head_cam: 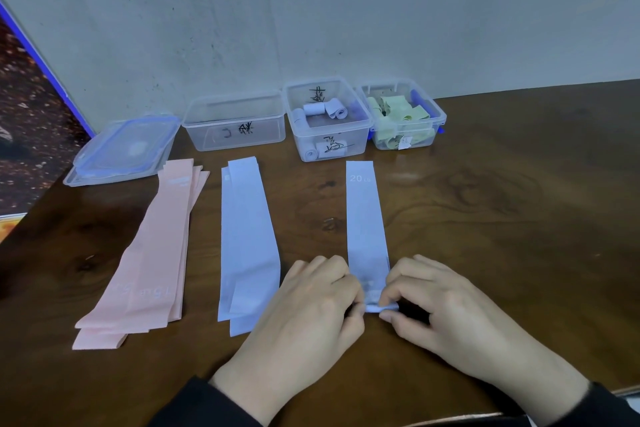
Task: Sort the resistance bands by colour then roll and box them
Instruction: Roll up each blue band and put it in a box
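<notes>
Both your hands, left hand (311,305) and right hand (440,308), pinch the near end of the blue band (365,218), starting its roll, in front of the blue box (330,135). Green box (403,121) filled. Left of the blue box: blue stack (246,239), pink stack (152,246), empty box (235,128), all unrolled.

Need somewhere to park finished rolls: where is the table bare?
Bare wooden table lies right of the blue band marked 20 LB, below the box of green rolls. A narrow strip separates that band from the blue band stack. Pink band stack and stacked lids crowd the left.
</notes>
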A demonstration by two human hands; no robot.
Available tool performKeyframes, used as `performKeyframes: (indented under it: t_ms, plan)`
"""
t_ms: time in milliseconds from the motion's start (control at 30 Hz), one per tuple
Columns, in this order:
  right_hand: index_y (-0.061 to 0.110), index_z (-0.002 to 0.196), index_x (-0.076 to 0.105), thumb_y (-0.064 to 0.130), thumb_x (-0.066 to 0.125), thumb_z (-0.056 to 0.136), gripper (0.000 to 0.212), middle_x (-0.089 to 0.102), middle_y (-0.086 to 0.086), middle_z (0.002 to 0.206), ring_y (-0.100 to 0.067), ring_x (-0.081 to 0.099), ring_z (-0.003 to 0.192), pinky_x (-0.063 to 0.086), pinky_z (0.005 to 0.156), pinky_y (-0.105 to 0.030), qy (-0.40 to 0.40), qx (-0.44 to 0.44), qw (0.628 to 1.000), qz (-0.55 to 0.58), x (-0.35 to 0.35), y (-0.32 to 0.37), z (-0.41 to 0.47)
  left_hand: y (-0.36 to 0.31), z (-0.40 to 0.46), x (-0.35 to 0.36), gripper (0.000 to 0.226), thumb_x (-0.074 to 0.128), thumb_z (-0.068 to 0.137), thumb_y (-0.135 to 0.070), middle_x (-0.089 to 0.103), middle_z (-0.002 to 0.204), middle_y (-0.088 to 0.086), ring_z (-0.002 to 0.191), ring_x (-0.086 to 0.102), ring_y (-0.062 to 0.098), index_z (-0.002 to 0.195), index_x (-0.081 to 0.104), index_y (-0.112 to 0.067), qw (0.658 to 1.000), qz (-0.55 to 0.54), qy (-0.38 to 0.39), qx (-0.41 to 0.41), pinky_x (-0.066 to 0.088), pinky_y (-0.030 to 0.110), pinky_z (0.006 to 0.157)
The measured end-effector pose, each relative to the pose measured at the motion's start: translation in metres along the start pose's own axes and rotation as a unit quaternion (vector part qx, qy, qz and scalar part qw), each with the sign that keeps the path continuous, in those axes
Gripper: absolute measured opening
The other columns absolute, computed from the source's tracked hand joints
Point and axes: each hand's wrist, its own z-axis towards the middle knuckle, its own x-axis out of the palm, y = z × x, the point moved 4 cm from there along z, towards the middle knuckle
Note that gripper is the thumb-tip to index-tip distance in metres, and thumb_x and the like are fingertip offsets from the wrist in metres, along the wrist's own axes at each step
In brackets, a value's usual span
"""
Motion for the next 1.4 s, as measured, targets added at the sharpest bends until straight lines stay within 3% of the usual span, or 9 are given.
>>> performKeyframes:
  t_ms: [133, 333, 533, 767, 967, 1167, 1333, 1400]
  plan:
    - [0.032, 0.093, 0.069, 0.039, 0.063, 0.096, 0.010, 0.054, 0.023, 0.094, -0.007, 0.056, 0.084, 0.048, 0.081, -0.031, -0.002, 0.006, 1.000, 0.015, 0.000, -0.002, -0.001, -0.001, 0.000, 0.000, 0.020, 0.044, 0.097, -0.037, 0.043, 0.087, -0.015, 0.083, 0.042, 0.008, 0.083, 0.057, -0.030, 1.000, -0.001, 0.002, -0.004, 0.043, 0.031, 0.074]
    - [0.035, 0.093, 0.064, 0.040, 0.062, 0.095, 0.006, 0.055, 0.024, 0.090, -0.003, 0.055, 0.081, 0.050, 0.073, -0.026, -0.014, 0.019, 1.000, 0.017, -0.001, -0.003, 0.000, 0.003, 0.001, 0.002, 0.021, 0.044, 0.093, -0.042, 0.043, 0.087, -0.016, 0.082, 0.043, 0.007, 0.082, 0.059, -0.032, 1.000, -0.009, -0.010, -0.025, 0.042, 0.027, 0.072]
    - [0.035, 0.096, 0.074, 0.043, 0.058, 0.098, 0.018, 0.055, 0.023, 0.095, -0.004, 0.056, 0.087, 0.051, 0.071, -0.025, -0.024, 0.028, 0.999, 0.011, 0.000, -0.005, 0.001, 0.004, 0.001, 0.002, 0.020, 0.044, 0.096, -0.038, 0.044, 0.087, -0.016, 0.081, 0.044, 0.007, 0.084, 0.059, -0.032, 0.999, -0.007, -0.021, -0.025, 0.042, 0.027, 0.071]
    - [0.034, 0.102, 0.074, 0.051, 0.057, 0.093, 0.026, 0.052, 0.024, 0.097, -0.001, 0.053, 0.087, 0.053, 0.065, -0.025, -0.022, 0.032, 0.999, -0.009, -0.001, -0.004, 0.001, 0.005, 0.000, 0.001, 0.020, 0.053, 0.088, -0.049, 0.047, 0.093, -0.019, 0.085, 0.045, 0.004, 0.101, 0.062, -0.036, 1.000, 0.015, -0.011, -0.019, 0.043, 0.025, 0.072]
    - [0.037, 0.100, 0.076, 0.049, 0.052, 0.098, 0.027, 0.052, 0.022, 0.094, -0.001, 0.054, 0.084, 0.051, 0.059, -0.023, -0.027, 0.031, 0.999, -0.028, -0.002, -0.005, 0.003, 0.005, 0.002, 0.003, 0.021, 0.048, 0.095, -0.044, 0.047, 0.088, -0.018, 0.082, 0.044, 0.006, 0.093, 0.067, -0.036, 0.999, 0.017, -0.026, -0.016, 0.042, 0.028, 0.071]
    - [0.039, 0.096, 0.069, 0.049, 0.053, 0.099, 0.019, 0.056, 0.023, 0.094, -0.001, 0.057, 0.085, 0.051, 0.064, -0.024, -0.005, 0.025, 0.999, -0.025, -0.006, -0.007, 0.009, 0.004, 0.003, 0.003, 0.025, 0.044, 0.100, -0.040, 0.046, 0.085, -0.016, 0.080, 0.043, 0.008, 0.090, 0.067, -0.035, 0.999, 0.025, -0.025, -0.019, 0.042, 0.030, 0.070]
    - [0.037, 0.093, 0.072, 0.049, 0.053, 0.099, 0.023, 0.056, 0.022, 0.092, -0.003, 0.057, 0.084, 0.051, 0.062, -0.026, 0.001, 0.022, 1.000, -0.022, -0.006, -0.010, 0.014, 0.002, 0.007, 0.000, 0.009, 0.052, 0.097, -0.035, 0.046, 0.087, -0.015, 0.079, 0.043, 0.009, 0.093, 0.060, -0.033, 0.999, 0.026, -0.041, -0.016, 0.038, 0.028, 0.071]
    - [0.036, 0.092, 0.072, 0.047, 0.053, 0.099, 0.023, 0.055, 0.022, 0.091, -0.004, 0.057, 0.084, 0.051, 0.065, -0.027, 0.010, 0.012, 1.000, -0.015, -0.007, -0.011, 0.016, 0.002, 0.009, 0.001, 0.012, 0.053, 0.097, -0.031, 0.045, 0.084, -0.014, 0.077, 0.041, 0.009, 0.087, 0.059, -0.031, 0.999, 0.033, -0.041, -0.002, 0.038, 0.028, 0.071]
